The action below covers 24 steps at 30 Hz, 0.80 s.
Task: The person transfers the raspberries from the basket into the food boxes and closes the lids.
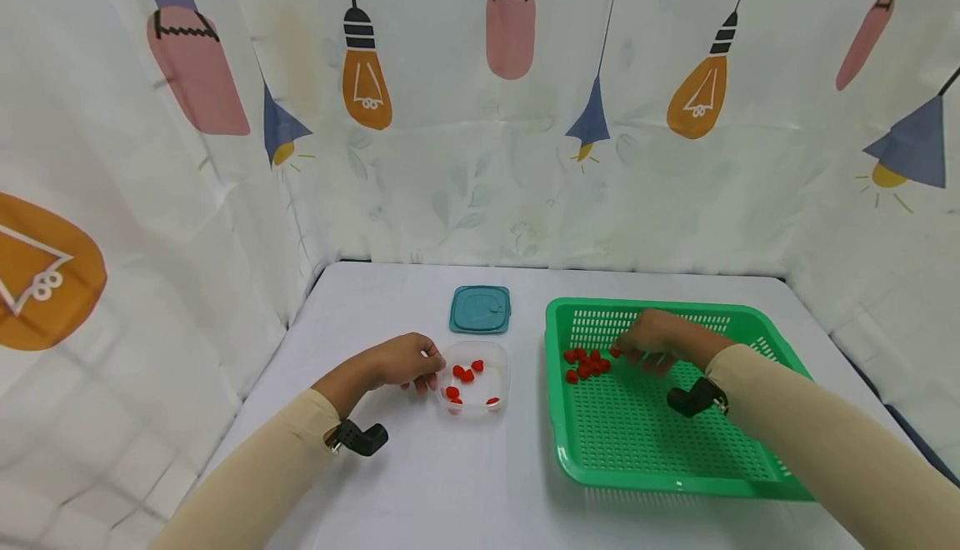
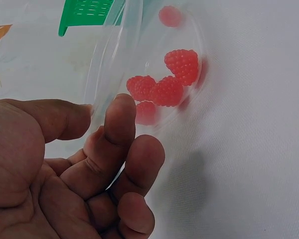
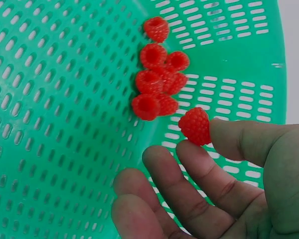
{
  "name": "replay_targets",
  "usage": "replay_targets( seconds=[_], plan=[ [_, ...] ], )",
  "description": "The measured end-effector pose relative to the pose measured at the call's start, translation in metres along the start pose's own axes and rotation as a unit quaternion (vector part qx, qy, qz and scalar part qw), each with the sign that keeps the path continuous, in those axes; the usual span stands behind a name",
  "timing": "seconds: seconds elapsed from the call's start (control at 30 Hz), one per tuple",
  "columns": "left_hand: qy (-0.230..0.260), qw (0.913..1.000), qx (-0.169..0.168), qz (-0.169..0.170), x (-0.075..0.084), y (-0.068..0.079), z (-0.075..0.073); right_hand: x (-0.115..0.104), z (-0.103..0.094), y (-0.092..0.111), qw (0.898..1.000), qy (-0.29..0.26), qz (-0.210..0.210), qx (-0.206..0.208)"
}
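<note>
My right hand [image 1: 651, 342] is inside the green basket [image 1: 675, 477], pinching a red raspberry [image 3: 195, 126] between thumb and index finger. Several other raspberries [image 3: 152, 56] lie clustered on the basket floor by its wall, just beyond those fingertips. On the left, a clear plastic container [image 1: 504, 371] stands on the table with several raspberries [image 2: 182, 66] in it. My left hand [image 1: 405, 362] holds the container's near-left rim, thumb on one side and index finger on the other. Its remaining fingers curl loosely beside the wall.
A teal lid [image 1: 480, 309] lies flat behind the clear container. White cloth covers the table [image 1: 390, 483], and a printed curtain [image 1: 450, 192] hangs along its back and sides. The green basket takes up the table's right side.
</note>
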State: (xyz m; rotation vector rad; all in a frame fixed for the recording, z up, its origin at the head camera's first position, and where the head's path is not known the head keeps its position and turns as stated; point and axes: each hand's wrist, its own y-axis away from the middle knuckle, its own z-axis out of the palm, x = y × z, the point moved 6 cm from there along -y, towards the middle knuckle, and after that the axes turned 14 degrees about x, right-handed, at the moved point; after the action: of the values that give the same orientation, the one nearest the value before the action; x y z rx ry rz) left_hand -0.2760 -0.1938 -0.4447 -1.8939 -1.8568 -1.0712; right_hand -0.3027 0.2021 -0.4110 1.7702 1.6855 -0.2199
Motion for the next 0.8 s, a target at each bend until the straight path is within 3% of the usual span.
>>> replay_targets(
  seconds=[0.8],
  plan=[
    [-0.001, 1.0000, 0.003, 0.000, 0.001, 0.001, 0.000, -0.045, -0.018, 0.019, 0.999, -0.028, -0.038, -0.008]
  ],
)
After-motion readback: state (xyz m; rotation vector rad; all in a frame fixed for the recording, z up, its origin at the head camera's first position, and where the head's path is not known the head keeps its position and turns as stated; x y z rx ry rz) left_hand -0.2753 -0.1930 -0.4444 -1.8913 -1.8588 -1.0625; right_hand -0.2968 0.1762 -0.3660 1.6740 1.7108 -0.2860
